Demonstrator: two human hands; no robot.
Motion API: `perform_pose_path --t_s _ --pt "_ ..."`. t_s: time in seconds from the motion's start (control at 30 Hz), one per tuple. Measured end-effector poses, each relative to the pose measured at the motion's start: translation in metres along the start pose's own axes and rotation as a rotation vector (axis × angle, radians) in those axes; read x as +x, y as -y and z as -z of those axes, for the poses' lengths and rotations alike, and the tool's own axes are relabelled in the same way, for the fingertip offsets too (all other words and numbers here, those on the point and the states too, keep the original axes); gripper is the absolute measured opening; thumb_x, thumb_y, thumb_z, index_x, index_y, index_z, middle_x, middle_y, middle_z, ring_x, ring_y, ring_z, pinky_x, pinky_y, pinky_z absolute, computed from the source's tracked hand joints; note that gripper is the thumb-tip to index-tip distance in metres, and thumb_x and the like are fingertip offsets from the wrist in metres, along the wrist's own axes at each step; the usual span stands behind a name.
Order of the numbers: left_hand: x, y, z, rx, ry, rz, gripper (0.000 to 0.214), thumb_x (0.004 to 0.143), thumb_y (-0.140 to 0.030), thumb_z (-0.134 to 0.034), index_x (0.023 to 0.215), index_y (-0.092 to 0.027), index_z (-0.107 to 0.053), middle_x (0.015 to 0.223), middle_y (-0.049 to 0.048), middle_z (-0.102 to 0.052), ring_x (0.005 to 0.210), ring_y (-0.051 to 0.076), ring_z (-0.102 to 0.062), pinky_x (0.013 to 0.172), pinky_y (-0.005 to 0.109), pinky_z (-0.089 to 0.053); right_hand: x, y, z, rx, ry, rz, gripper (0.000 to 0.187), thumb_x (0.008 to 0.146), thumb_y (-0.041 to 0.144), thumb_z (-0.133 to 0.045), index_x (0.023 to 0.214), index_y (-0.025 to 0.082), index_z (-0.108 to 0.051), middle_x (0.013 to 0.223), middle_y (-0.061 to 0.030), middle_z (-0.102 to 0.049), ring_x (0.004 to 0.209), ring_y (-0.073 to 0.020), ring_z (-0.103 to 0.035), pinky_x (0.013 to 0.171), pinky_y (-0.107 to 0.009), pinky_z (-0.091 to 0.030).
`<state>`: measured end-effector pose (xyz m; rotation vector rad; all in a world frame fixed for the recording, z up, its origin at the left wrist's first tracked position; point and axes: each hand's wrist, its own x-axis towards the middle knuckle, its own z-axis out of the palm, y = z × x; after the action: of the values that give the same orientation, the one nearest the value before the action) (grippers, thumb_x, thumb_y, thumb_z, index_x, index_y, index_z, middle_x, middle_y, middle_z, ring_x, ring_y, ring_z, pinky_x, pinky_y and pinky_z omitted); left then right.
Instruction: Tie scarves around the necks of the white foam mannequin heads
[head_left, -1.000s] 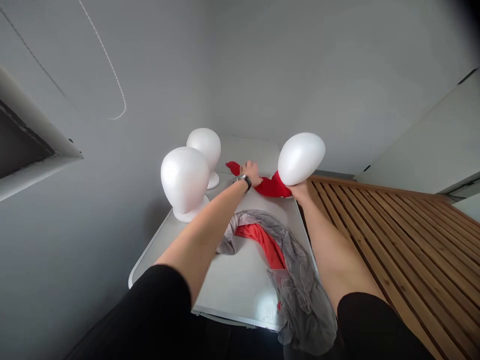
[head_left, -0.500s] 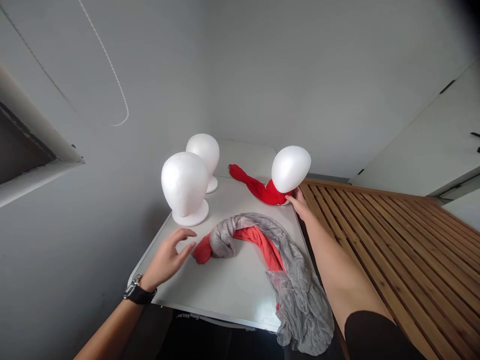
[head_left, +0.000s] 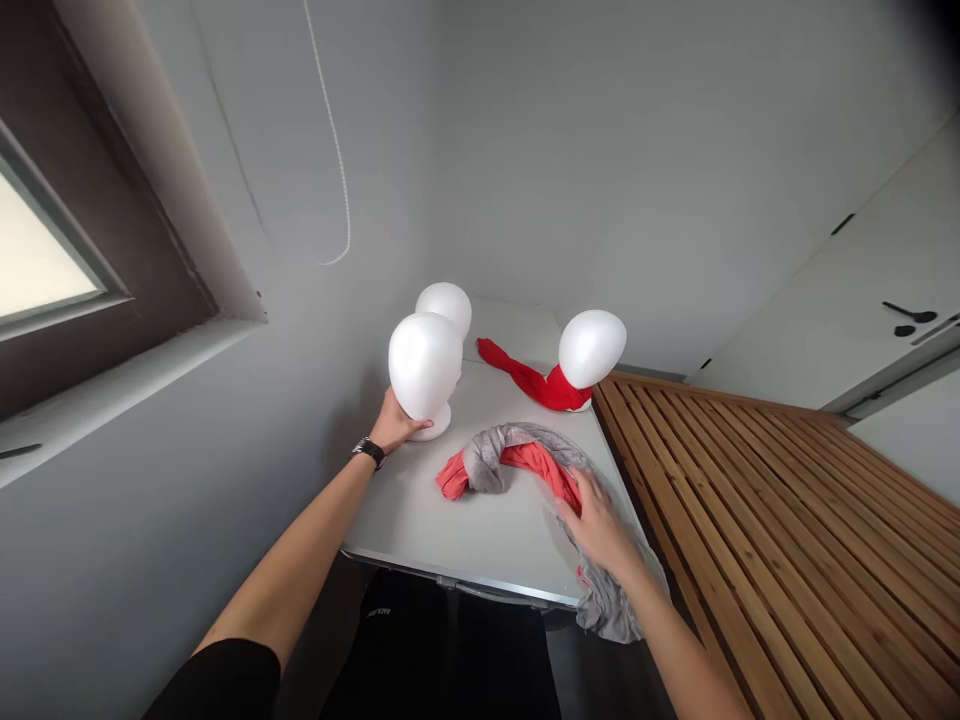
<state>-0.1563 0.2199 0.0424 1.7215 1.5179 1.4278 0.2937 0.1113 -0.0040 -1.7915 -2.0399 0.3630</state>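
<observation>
In the head view, my left hand point(head_left: 399, 422) is closed around the neck of the nearer white foam mannequin head point(head_left: 425, 365). Its thumb lies across the front, just above the round base, and the other fingers are hidden behind. My right hand point(head_left: 598, 522) is over a knotted grey and coral scarf point(head_left: 536, 456), thumb and fingers apart. Whether it presses on the cloth I cannot tell. The scarf curves across the white table point(head_left: 465, 540), and its grey end hangs over the front right corner.
A second foam head point(head_left: 446, 303) stands behind the nearer one. At the back right, a third foam head point(head_left: 592, 347) leans, with a red cloth point(head_left: 529, 382) at its neck. Wooden slats point(head_left: 750, 470) run along the right side. A bead cord point(head_left: 341, 170) hangs by the window.
My left hand has moved from beside the scarf's knot to the nearer foam head and taken hold. My right hand has left the third head and come back over the scarf. The view has shifted.
</observation>
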Motion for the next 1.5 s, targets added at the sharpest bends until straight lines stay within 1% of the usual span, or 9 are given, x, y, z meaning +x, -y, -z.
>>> perform_pose_path --t_s 0.13,0.27,0.37,0.47,0.63,0.8,0.97,1.23,1.5 --pt "0.001 -0.012 -0.004 0.021 0.086 0.074 0.088 0.067 -0.054 -0.092 0.141 -0.019 -0.062 0.145 0.0180 -0.065 0.141 0.042 -0.055 0.117 0.058 -0.045 -0.013 0.014 -0.008 -0.207 0.051 0.067 0.068 0.107 0.050 -0.037 0.163 0.012 -0.041 0.170 -0.0161 -0.040 0.161 -0.0321 -0.034 0.133 -0.057 -0.024" --pt "-0.006 -0.030 0.007 0.132 -0.005 0.106 0.078 0.068 -0.051 -0.091 0.136 -0.021 -0.067 0.143 0.0156 -0.069 0.135 0.043 -0.061 0.112 0.057 -0.050 -0.009 0.015 -0.010 -0.229 0.024 0.074 0.064 0.107 0.049 -0.037 0.160 0.014 -0.045 0.169 -0.0155 -0.042 0.159 -0.0326 -0.037 0.131 -0.058 -0.027" --pt "-0.033 -0.054 0.018 0.109 -0.125 0.080 0.074 0.074 -0.055 -0.087 0.137 -0.020 -0.067 0.140 0.0139 -0.071 0.129 0.040 -0.066 0.107 0.054 -0.055 -0.010 0.015 -0.010 -0.198 -0.001 0.078 0.062 0.106 0.050 -0.039 0.158 0.017 -0.049 0.166 -0.0156 -0.046 0.156 -0.0344 -0.041 0.130 -0.058 -0.029" --pt "-0.083 -0.083 0.013 0.013 -0.153 0.063 0.069 0.079 -0.058 -0.084 0.135 -0.021 -0.069 0.138 0.0122 -0.072 0.128 0.037 -0.068 0.106 0.052 -0.058 -0.010 0.015 -0.010 -0.167 -0.026 0.084 0.060 0.105 0.048 -0.042 0.157 0.018 -0.051 0.164 -0.0161 -0.048 0.155 -0.0365 -0.043 0.129 -0.059 -0.030" --pt "-0.167 -0.130 -0.052 -0.083 -0.069 0.029 0.074 0.080 -0.055 -0.085 0.143 -0.022 -0.062 0.141 0.0146 -0.070 0.125 0.037 -0.069 0.102 0.058 -0.063 -0.009 0.015 -0.010 -0.126 -0.052 0.087 0.060 0.106 0.050 -0.043 0.156 0.019 -0.052 0.162 -0.0171 -0.050 0.156 -0.0391 -0.041 0.127 -0.060 -0.031" --pt "-0.196 -0.159 -0.122 -0.050 0.030 -0.068 0.071 0.083 -0.050 -0.083 0.145 -0.026 -0.057 0.146 0.0143 -0.066 0.132 0.040 -0.064 0.105 0.065 -0.059 -0.013 0.017 -0.005 -0.055 -0.037 0.111 0.059 0.107 0.049 -0.041 0.156 0.017 -0.051 0.163 -0.0170 -0.050 0.157 -0.0361 -0.039 0.127 -0.059 -0.030" --pt "-0.199 -0.164 -0.145 -0.009 0.064 -0.118 0.067 0.088 -0.043 -0.076 0.149 -0.029 -0.052 0.152 0.0126 -0.061 0.137 0.040 -0.060 0.110 0.060 -0.056 -0.015 0.019 0.005 -0.008 -0.066 0.103 0.052 0.109 0.043 -0.037 0.150 0.017 -0.057 0.158 -0.0172 -0.054 0.152 -0.0339 -0.046 0.126 -0.056 -0.033" --pt "-0.201 -0.146 -0.148 0.125 0.034 -0.201 0.067 0.089 -0.041 -0.072 0.152 -0.033 -0.050 0.154 0.0112 -0.059 0.139 0.042 -0.057 0.112 0.059 -0.052 -0.014 0.017 0.008 0.004 -0.082 0.113 0.046 0.108 0.042 -0.039 0.142 0.022 -0.061 0.149 -0.0144 -0.060 0.140 -0.0331 -0.056 0.116 -0.049 -0.045" --pt "-0.204 -0.133 -0.149 0.264 0.081 -0.271 0.064 0.095 -0.044 -0.067 0.152 -0.023 -0.048 0.145 0.0193 -0.060 0.131 0.040 -0.059 0.107 0.057 -0.050 -0.015 0.020 0.012 0.078 -0.089 0.117 0.038 0.107 0.039 -0.040 0.130 0.022 -0.065 0.133 -0.0118 -0.067 0.126 -0.0299 -0.061 0.107 -0.043 -0.049"
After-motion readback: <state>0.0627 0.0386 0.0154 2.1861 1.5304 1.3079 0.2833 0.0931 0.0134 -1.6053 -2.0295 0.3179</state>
